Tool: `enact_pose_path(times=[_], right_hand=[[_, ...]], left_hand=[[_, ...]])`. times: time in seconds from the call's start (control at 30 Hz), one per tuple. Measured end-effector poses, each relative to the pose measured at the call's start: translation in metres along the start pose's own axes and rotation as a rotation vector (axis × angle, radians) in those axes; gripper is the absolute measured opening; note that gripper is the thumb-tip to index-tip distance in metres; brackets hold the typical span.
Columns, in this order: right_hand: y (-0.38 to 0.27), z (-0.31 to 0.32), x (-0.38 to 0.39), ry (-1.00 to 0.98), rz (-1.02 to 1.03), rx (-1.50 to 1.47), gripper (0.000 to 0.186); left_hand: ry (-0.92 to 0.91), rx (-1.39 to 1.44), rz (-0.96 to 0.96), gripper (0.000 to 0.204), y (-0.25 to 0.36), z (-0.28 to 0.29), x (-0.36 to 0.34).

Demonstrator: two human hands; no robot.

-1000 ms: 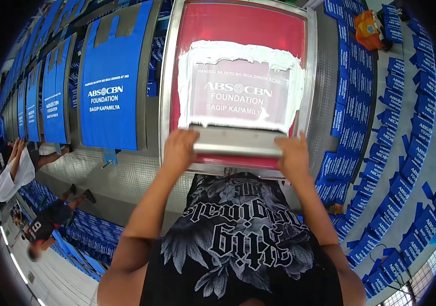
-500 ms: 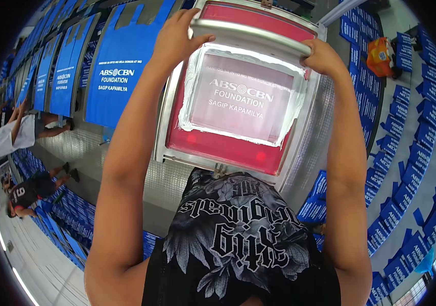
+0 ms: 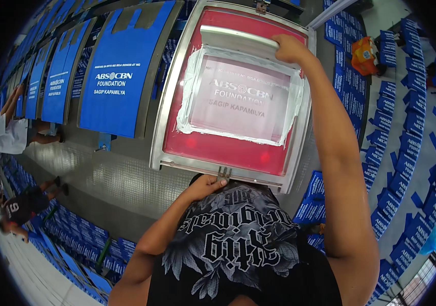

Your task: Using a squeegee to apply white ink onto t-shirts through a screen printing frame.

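Observation:
A metal-edged screen printing frame [image 3: 159, 135] with red mesh lies in front of me. White ink [image 3: 185, 121] rings the pale rectangle in its middle, where white lettering shows through. My right hand [image 3: 290, 49] is closed around the right end of a long metal squeegee [image 3: 236, 38], which rests across the far side of the mesh. Down at the near edge, my left hand [image 3: 205, 186] grips the frame beside a small metal clip [image 3: 224, 173], thumb on top. Its other fingers are partly hidden.
Blue printed bag pieces [image 3: 121, 76] lie on slanted boards to the left. Rows of more blue pieces [image 3: 407, 158] cover the floor at right. A person in a white top [image 3: 6, 133] and one in a dark shirt [image 3: 19, 208] are at left; an orange-clad person [image 3: 364, 55] is far right.
My left hand has let go of the squeegee's left end and come down to the frame's near edge. The right hand keeps hold of the squeegee.

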State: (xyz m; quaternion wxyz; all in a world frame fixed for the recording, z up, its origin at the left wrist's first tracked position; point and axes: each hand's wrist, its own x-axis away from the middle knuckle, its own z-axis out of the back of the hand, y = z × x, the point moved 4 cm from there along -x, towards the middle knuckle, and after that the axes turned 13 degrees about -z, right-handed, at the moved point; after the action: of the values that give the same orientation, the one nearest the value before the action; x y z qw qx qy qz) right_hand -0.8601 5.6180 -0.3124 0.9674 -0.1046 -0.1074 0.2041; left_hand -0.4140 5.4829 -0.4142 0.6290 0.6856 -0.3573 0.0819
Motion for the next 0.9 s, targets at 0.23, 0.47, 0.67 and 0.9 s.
enact_pose_path(times=[0.23,0.47,0.67,0.9], right_hand=[[-0.029,0.004,0.099,-0.133,-0.040,-0.011,0.044],[-0.105,-0.024,0.288,0.027,-0.006,-0.121,0.039],[-0.059,-0.029,0.272,0.038,-0.041,-0.078,0.036],[0.039,-0.076,0.267,-0.022,-0.159,-0.692,0.038]], left_hand=[[-0.004,0.061,-0.151,0.044,0.064,-0.019,0.012],[0.087,0.072,-0.099,0.045,0.053,-0.015,0.010],[0.221,-0.345,0.076,0.057,0.011,-0.005,-0.007],[0.301,-0.790,0.006,0.055,0.071,0.015,0.018]])
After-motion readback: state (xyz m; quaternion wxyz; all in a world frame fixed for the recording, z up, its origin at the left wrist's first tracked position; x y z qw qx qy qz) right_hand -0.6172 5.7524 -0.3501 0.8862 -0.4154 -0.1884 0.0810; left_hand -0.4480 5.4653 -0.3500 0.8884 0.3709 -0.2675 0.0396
